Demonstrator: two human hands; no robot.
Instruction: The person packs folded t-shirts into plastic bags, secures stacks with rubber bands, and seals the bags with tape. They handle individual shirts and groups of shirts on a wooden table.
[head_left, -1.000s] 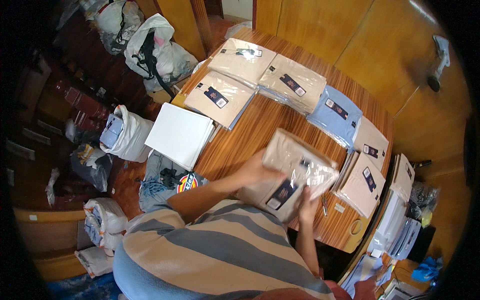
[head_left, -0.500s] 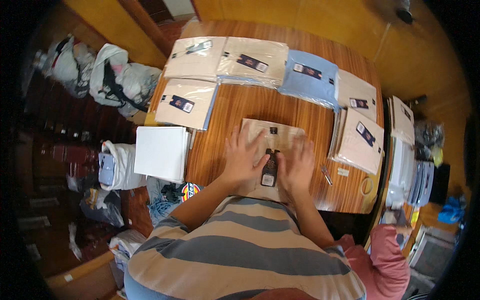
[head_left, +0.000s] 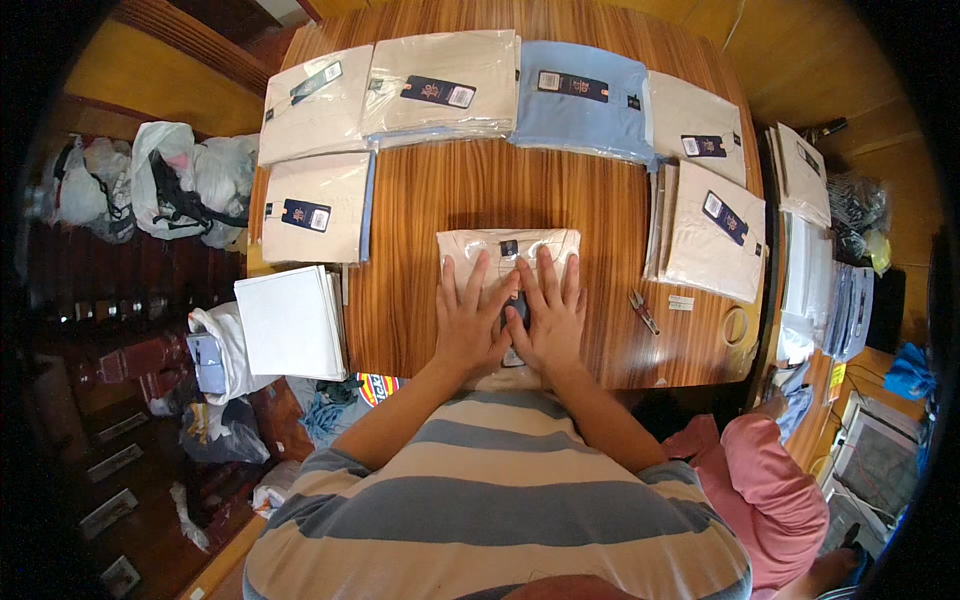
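Note:
A folded cream garment in a clear plastic bag (head_left: 462, 248) lies on the wooden table, close to my body. My left hand (head_left: 472, 325) rests flat on its left half, fingers stretched out. On the right half my right hand (head_left: 548, 315) lies the same way, with its fingers spread. The thumbs and inner fingers come near each other over the middle. Between the hands a dark hang tag (head_left: 514, 312) shows in part; my fingers cover the rest. A small dark neck label (head_left: 508, 248) is visible near the garment's far edge.
Stacks of bagged garments, cream (head_left: 440, 75) and blue (head_left: 582, 115), line the table's far side and both ends. White sheets (head_left: 290, 322) lie at the left edge. Thread snips (head_left: 645, 312) and a tape roll (head_left: 735, 325) lie right. A person in pink (head_left: 770, 480) is at lower right.
Both hands have come down flat onto the bagged garment and closer together, now covering much of the hang tag. The view has shifted, so the table appears larger and higher.

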